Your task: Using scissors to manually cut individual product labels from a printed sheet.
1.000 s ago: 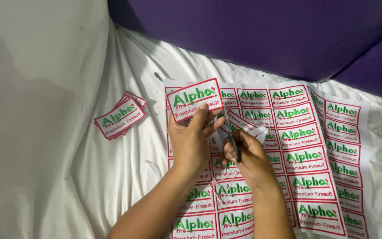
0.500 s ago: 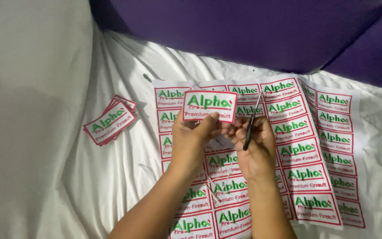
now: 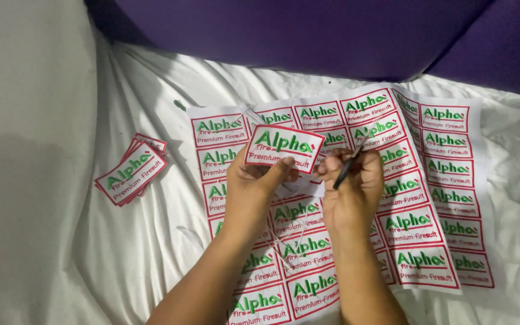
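Head view, left hand: the left hand (image 3: 254, 186) is closed in a pinch on a cut-out label (image 3: 284, 148), thumb and fingertips gripping its lower edge, the rest of the label standing free above the fingers.
Head view, cut-out label: a white rectangle with a red border and green print, lifted off the sheet, its long axis running left to right and dipping slightly at the right end; it sits directly above the left hand and up-left of the right hand.
Head view, right hand: the right hand (image 3: 353, 189) is curled shut around small dark scissors (image 3: 347, 165); the blades angle up and to the right, and whether they are parted I cannot tell.
Head view, key relation: the label's right end lies just beside the scissors, near but not visibly touching; the right hand is the nearer one to that free end, the left holds the opposite lower side.
Head view, sheet: a large uncut sheet of labels (image 3: 428, 180) lies flat under both hands, rows of the same red-bordered rectangles.
Head view, stack: a small stack of cut labels (image 3: 130, 171) rests well apart to the left.
Head view, surface: all of it lies on a rumpled white bedsheet (image 3: 145, 241), with a purple wall (image 3: 284, 36) behind.
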